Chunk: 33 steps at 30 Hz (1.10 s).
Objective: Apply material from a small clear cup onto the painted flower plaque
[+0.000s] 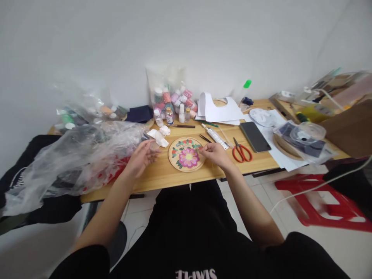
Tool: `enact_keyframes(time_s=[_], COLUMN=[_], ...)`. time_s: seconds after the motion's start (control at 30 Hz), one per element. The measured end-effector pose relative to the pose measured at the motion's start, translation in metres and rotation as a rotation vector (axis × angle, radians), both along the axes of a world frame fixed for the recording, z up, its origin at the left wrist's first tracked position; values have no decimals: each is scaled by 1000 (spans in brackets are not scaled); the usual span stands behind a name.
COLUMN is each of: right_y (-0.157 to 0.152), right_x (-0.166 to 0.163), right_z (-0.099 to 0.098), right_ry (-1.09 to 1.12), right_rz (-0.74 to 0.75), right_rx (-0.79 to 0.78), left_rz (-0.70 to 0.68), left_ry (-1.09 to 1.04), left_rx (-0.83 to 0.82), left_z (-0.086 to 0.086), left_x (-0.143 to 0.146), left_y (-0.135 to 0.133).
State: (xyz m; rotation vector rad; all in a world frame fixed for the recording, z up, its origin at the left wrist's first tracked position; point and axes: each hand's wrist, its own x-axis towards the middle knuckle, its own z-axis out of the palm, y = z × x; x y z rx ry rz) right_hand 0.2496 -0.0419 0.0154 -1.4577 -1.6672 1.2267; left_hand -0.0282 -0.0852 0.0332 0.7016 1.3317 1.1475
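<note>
right hand (217,154), grip pressed together, at flowered disc (188,158); left hand (140,159) near crumpled tissue (159,137), its grip i cannot tell.

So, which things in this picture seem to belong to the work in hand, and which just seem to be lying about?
Probably in use:
Flower-patterned disc, at the right hand
White tube, just beyond that hand
Small bottles, behind the disc

Probably just lying about:
Phone
Crumpled clear plastic
Black cloth
</note>
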Motion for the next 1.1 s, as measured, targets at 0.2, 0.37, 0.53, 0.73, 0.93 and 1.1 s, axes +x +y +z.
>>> enact_keyframes(time_s=[0.2,0.37,0.53,0.73,0.93,1.1], right_y=[6,9,7,4,6,10], right_x=[-2,1,9,17,18,15], right_z=[-1,1,-4,-9,-3,0], right_ry=[29,47,66,128,108,73], right_rz=[6,2,-21,-72,-48,-10], right_rx=[-10,-56,-134,-233,-278,-305], left_rz=[41,1,13,47,-15,-57], left_ry=[32,22,-72,-85,134,414], left_rx=[-64,-31,-85,-162,-111,-30], left_z=[-14,-19,-16,-15,-22,-25], left_x=[-9,-11,-9,-7,1,5], left_y=[-29,-32,-33,-31,-30,-26])
